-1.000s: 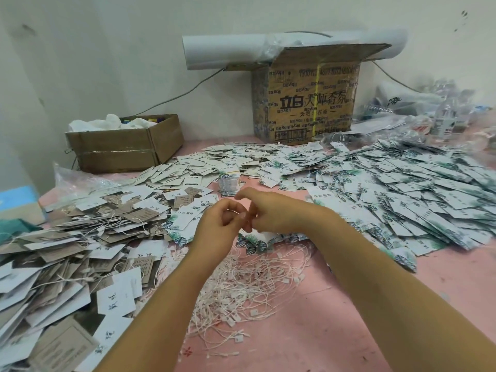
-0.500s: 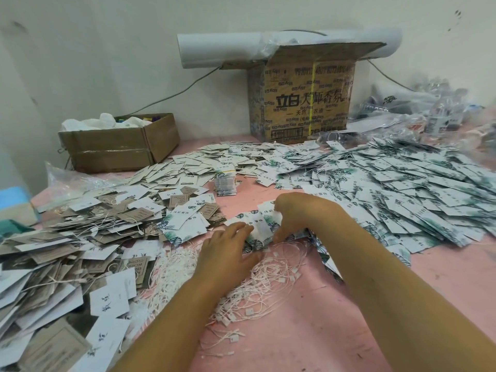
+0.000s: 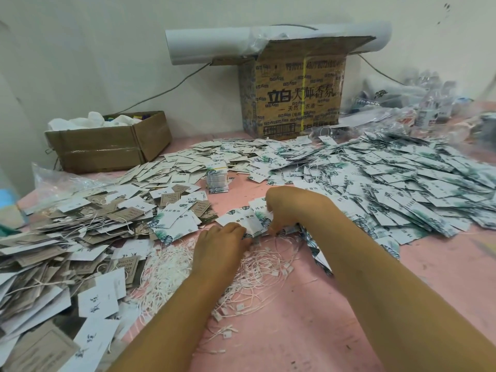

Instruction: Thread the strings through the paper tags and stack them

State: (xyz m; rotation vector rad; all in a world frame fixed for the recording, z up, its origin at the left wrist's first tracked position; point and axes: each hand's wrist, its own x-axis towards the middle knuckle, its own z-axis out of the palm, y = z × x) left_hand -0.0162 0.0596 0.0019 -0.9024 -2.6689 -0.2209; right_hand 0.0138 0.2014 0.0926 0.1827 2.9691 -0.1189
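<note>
Nearest the person on the pink table [image 3: 335, 331], a loose tangle of white strings [image 3: 171, 272] with small clasps lies under and between the two forearms and spreads to the left. Along the table's left side sits a heap of strung tags [image 3: 53, 251], white and brown-grey mixed. Just beyond the strings is a small cluster of leaf-print paper tags [image 3: 237, 216]. The left hand [image 3: 220, 248] rests at the cluster's near edge with its fingers curled. Its fingertips are hidden, so I cannot tell whether it grips a tag. The right hand [image 3: 292, 210] comes down on the cluster's right side, fingers curled and pinching the tags there. Farther back stands a banded stack of tags [image 3: 218, 178], and a big heap of loose leaf-print tags [image 3: 389, 183] covers the table's right side. At the far edge, against the wall, are an open brown box [image 3: 107, 146] and a printed carton [image 3: 295, 95] with a white paper roll [image 3: 214, 44] at its top.
</note>
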